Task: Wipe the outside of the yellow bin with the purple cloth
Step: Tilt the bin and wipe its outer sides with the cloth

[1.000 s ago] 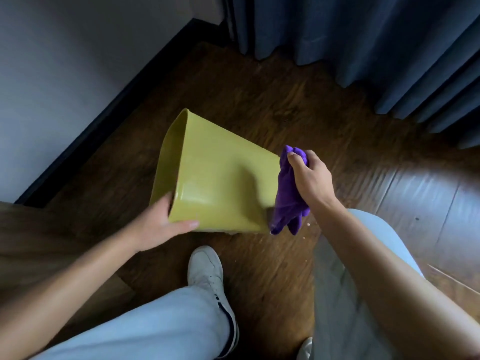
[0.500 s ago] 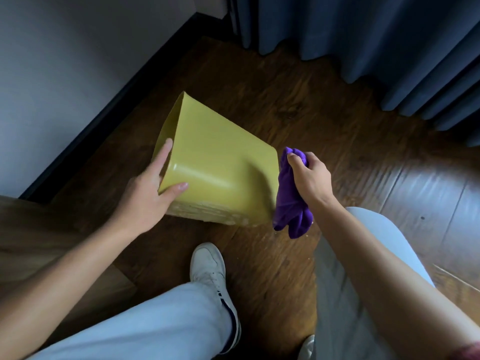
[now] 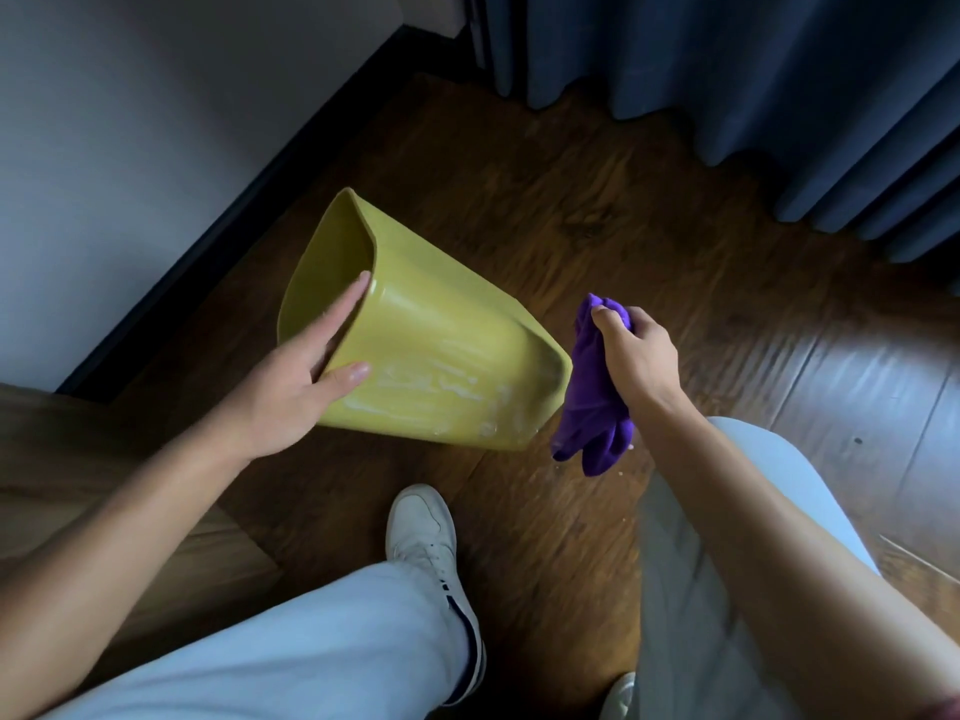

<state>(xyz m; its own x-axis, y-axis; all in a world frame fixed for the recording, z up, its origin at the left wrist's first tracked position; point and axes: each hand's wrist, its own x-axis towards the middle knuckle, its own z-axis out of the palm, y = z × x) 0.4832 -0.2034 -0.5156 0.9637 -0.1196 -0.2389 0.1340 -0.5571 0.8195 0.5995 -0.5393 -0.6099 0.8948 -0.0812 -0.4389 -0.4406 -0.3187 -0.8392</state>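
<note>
Yellow bin (image 3: 441,366) tipped on wood floor (image 3: 597,210), mouth at 10 o'clock, left hand (image 3: 306,376) gripping rim w/ thumb outside; right hand (image 3: 636,356) clutches purple cloth (image 3: 592,402) just off base at 3 o'clock — press flat, wipe streaky side lengthwise.

Bare forearms; pale blue trousers (image 3: 311,641); white sneakers (image 3: 423,532).

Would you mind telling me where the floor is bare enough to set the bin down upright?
Bare floor lies between the yellow bin and the curtain, and again right of the purple cloth toward the glossy boards. Nearer the person it is crowded: the white shoe, both legs, and wooden furniture on the left.
</note>
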